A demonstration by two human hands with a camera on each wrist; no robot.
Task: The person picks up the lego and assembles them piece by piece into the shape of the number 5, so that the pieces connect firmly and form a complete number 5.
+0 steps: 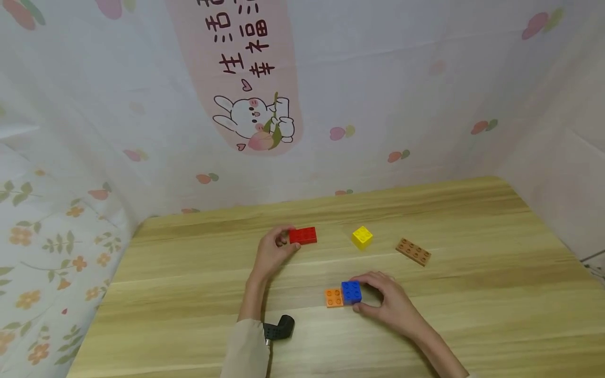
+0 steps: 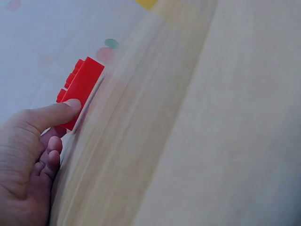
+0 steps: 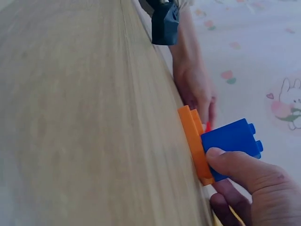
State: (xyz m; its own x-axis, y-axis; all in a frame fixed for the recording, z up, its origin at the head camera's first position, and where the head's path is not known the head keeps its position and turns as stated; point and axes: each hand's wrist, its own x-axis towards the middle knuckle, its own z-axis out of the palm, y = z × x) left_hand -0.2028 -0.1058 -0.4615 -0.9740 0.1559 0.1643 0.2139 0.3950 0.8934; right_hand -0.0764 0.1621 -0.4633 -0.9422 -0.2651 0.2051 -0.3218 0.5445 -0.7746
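Cloth backdrop [image 1: 402, 79], white with printed fruit motifs and a rabbit, stands behind a wood-grain table [image 1: 156, 294].

Head view: left hand [image 1: 271, 251] grasps the left end of a red rectangular plastic studded brick [image 1: 307, 235], far side of table. Right hand [image 1: 389, 304] grips a blue square plastic studded brick [image 1: 352, 292], thumb and fingers on opposite sides. Blue brick sits at the right part of a flat orange plastic studded plate [image 1: 334, 297]; four orange studs show uncovered at left. Yellow plastic studded block [image 1: 362, 237] and flat brown plastic studded plate [image 1: 413, 251] lie apart, untouched. Black plastic device [image 1: 280, 328] at left wrist.

Left wrist view: thumb pressed on red brick's side, studs facing away from the table. Whether it touches the wood or is just lifted: cannot tell.

Right wrist view: thumb on blue brick near its joint with the orange plate. Full seating cannot be confirmed.

Judgement: step in hand looks like joining blue to orange while red is picked up. Next move would call for firm downward pressure on blue, then aligning red with the bare orange studs.
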